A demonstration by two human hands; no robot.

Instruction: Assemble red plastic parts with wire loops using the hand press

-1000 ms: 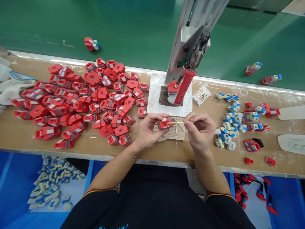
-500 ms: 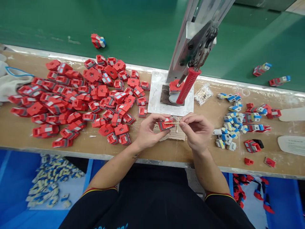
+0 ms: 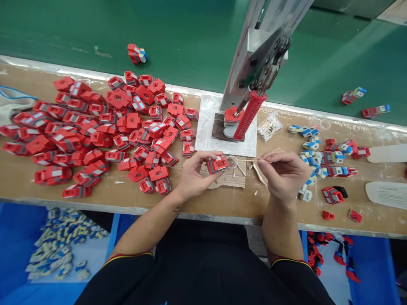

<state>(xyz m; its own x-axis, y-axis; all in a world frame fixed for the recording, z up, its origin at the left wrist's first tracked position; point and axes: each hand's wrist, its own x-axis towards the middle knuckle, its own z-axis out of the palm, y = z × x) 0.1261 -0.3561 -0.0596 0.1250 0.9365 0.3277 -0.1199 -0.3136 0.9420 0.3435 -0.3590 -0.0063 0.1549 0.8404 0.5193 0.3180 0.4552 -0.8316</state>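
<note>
Drawn rightward, the stick (image 3: 246,160) is pinched in the right hand (image 3: 282,173) (fingertips together); the red piece (image 3: 216,164) is clamped by left hand (image 3: 193,176) fingers.

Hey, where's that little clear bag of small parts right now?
In the head view, the clear bag lies on the wooden bench just right of the press's red handle, up beyond the right hand.

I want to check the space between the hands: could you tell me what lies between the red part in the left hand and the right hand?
In the head view, a thin wooden stick held by the right hand spans toward the red part, over a small ring on cardboard.
</note>
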